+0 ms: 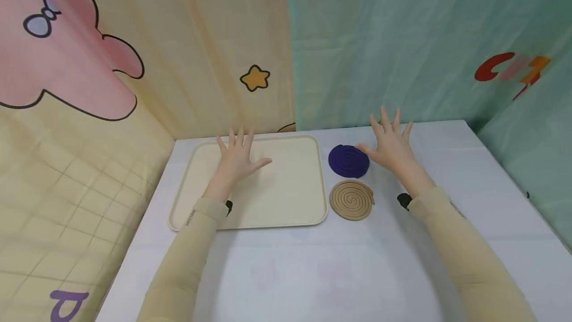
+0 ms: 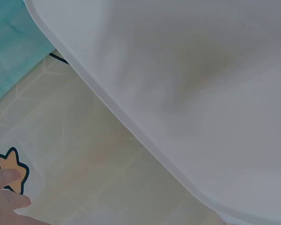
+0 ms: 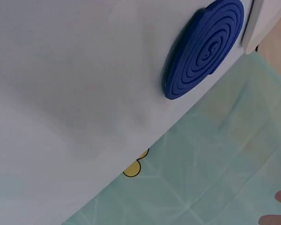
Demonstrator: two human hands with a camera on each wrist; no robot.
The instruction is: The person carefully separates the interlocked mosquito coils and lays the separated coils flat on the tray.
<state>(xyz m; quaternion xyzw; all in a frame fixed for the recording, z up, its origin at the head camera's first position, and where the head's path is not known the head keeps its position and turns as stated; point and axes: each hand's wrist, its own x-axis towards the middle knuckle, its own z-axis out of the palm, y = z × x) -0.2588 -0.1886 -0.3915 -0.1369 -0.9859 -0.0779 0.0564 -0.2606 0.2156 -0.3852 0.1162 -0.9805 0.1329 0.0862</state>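
My left hand point(image 1: 235, 159) is spread over the cream tray point(image 1: 286, 183), its fingers straight and holding nothing. To the right of the tray, my right hand point(image 1: 392, 145) is also spread and holds nothing, its thumb overlapping the edge of a purple-blue spiral coil point(image 1: 348, 161) in the head view. That flat coil lies on the table, and the right wrist view shows its wound strands point(image 3: 208, 51). Just in front of it lies a tan spiral coil point(image 1: 352, 200) of similar size. In the left wrist view only some fingers point(image 2: 9, 199) show, at the lower left corner.
A white-covered table point(image 1: 286, 272) carries the tray and both coils. Behind it hang a cream curtain point(image 1: 214, 39) with a star print and a green curtain point(image 1: 380, 39). The table's right edge runs beside the green cloth.
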